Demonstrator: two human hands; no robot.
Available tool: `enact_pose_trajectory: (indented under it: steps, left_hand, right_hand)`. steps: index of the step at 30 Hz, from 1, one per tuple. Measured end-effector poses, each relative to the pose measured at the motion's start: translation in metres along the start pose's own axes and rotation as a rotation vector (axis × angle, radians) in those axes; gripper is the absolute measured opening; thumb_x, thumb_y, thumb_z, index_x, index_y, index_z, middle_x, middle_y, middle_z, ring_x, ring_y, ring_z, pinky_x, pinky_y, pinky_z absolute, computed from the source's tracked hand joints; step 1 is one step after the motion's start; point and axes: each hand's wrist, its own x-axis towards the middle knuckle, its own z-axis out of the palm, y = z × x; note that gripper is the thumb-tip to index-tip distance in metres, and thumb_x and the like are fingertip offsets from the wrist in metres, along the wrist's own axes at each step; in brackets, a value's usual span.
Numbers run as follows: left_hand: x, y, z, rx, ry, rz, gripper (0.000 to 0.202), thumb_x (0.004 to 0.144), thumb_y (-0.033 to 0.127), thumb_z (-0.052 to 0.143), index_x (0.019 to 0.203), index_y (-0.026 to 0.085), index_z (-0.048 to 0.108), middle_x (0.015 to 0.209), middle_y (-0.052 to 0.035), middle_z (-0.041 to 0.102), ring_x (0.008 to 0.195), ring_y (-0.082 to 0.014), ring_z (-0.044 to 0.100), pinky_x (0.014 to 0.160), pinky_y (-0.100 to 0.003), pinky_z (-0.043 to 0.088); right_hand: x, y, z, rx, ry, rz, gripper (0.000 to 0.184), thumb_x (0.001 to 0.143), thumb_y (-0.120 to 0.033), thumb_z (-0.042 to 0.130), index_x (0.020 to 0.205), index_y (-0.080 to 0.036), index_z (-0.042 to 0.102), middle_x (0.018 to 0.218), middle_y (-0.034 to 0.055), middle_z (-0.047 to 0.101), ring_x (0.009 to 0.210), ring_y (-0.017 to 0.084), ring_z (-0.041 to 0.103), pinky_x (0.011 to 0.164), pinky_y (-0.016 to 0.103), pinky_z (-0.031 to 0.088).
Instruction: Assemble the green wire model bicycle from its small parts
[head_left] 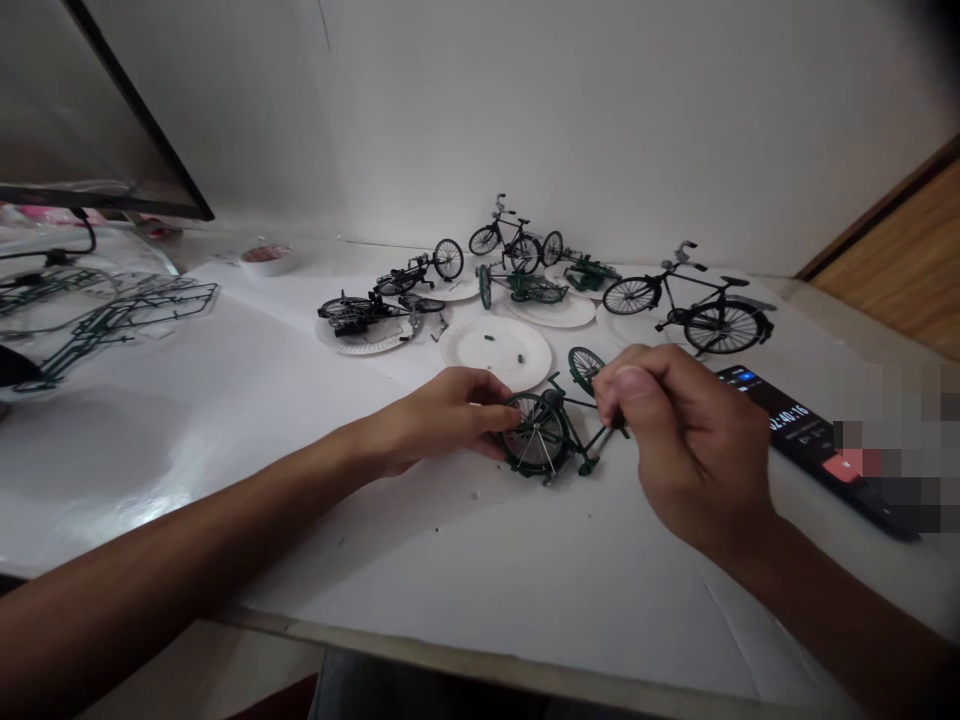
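My bare forearms (pixel 862 620) lie nearest. My left hand (pixel 450 415) pinches the spoked wheel (pixel 537 430) of a dark-green miniature bicycle (pixel 578 444), resting on the glossy white tabletop (pixel 495 570). My right hand (pixel 686 440) curls tightly beside its frame; I can't tell what it grips. Squeezing too hard might bend spokes; a loose pinch might let the bicycle twist.

Bicycle (pixel 543 434) before a plate (pixel 480 362), phone (pixel 801 425) to the right, another bicycle (pixel 721 326) behind the phone, monitor (pixel 82 120) far left

The table (pixel 315 560) bears plates (pixel 495 368), model bicycles (pixel 553 428), a phone (pixel 806 440).
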Motion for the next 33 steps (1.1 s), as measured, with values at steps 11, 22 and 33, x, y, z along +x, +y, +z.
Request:
enact_pose_trajectory:
  steps: [11,22,33]
  left_hand:
    - [0.003,-0.003,-0.007,-0.146,0.082,0.189,0.018,0.088,0.026,0.069,0.093,0.011,0.062,0.088,-0.0057,0.068,0.084,-0.0144,0.068,0.082,-0.03,0.055]
    - [0.005,-0.002,-0.008,0.564,0.485,0.804,0.008,0.092,0.018,0.062,0.099,0.016,0.063,0.096,-0.0052,0.065,0.087,-0.0141,0.063,0.075,-0.026,0.057]
    - [0.0,0.004,-0.001,0.447,0.525,0.872,0.011,0.089,0.016,0.065,0.099,0.018,0.063,0.101,-0.0057,0.065,0.095,-0.016,0.063,0.078,-0.027,0.056]
  right_hand:
    - [0.01,0.01,-0.02,-0.025,0.08,0.166,0.043,0.103,-0.044,0.04,0.066,-0.023,0.034,0.06,-0.0019,0.037,0.053,0.013,0.036,0.051,0.032,0.028]
    - [0.012,0.04,-0.011,-0.175,-0.41,0.368,0.042,0.095,-0.056,0.046,0.073,-0.021,0.052,0.072,0.0004,0.056,0.067,0.017,0.05,0.06,0.03,0.037]
    - [0.009,0.027,0.006,0.18,-0.356,0.458,0.039,0.089,-0.047,0.063,0.121,-0.024,0.06,0.108,0.0065,0.069,0.092,0.023,0.064,0.078,0.033,0.049]
